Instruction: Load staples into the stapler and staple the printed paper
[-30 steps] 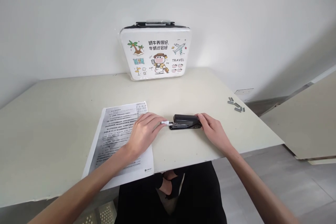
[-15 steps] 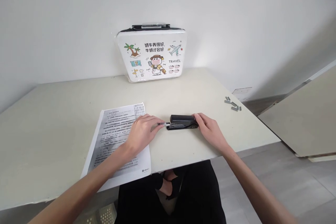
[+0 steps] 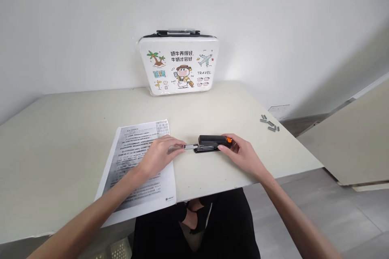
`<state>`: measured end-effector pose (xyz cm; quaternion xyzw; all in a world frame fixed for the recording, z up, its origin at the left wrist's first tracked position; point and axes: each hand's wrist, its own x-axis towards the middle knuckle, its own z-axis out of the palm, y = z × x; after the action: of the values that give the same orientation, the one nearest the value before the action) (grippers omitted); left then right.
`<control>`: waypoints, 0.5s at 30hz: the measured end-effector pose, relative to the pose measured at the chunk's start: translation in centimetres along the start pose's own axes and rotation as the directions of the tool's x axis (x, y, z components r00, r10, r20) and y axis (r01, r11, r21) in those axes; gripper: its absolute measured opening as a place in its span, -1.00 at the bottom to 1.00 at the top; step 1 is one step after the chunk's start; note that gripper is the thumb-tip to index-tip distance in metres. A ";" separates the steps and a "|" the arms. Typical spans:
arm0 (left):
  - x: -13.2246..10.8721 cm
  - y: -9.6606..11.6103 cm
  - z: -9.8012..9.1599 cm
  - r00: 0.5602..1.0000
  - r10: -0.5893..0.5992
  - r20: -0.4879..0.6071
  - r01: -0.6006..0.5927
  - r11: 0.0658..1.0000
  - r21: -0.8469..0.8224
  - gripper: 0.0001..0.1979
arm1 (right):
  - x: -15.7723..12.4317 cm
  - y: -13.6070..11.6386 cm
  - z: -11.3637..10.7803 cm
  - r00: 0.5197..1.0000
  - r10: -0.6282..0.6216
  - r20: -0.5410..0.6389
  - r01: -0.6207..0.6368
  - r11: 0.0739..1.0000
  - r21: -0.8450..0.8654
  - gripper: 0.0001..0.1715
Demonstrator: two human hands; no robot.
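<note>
A black stapler [image 3: 209, 141] with an orange patch at its rear lies on the table. My right hand [image 3: 243, 154] is closed around its rear end, thumb on the near side. From its front end, at the left, sticks out a thin metal staple tray [image 3: 191, 147]. My left hand [image 3: 161, 154] pinches the outer end of this tray between thumb and fingers. Part of the tray is hidden by the fingers. Under my left hand and forearm lies a printed sheet of paper [image 3: 127, 162].
Several strips of staples [image 3: 270, 123] lie near the right edge of the table [image 3: 73, 129]. A white cartoon-printed case [image 3: 179, 64] with a black handle stands against the wall at the back. Right of the table is a pale panel [image 3: 349, 149].
My left hand has drawn the metal tray farther out to the left. My right hand's grip has shifted on the stapler's rear, and the orange patch now shows.
</note>
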<state>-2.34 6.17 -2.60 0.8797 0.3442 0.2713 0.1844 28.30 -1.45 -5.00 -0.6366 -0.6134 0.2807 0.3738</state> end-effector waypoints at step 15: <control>6.7 -2.2 2.0 0.907 0.129 0.400 -0.019 0.963 -0.267 -0.66 | 0.0 0.6 -0.1 0.991 -0.061 0.119 0.066 0.997 -0.033 -0.46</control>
<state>1.81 12.16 -2.95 0.8982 0.2253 0.1280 0.3551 28.76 -1.43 -5.42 -0.6058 -0.6593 0.2945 0.3340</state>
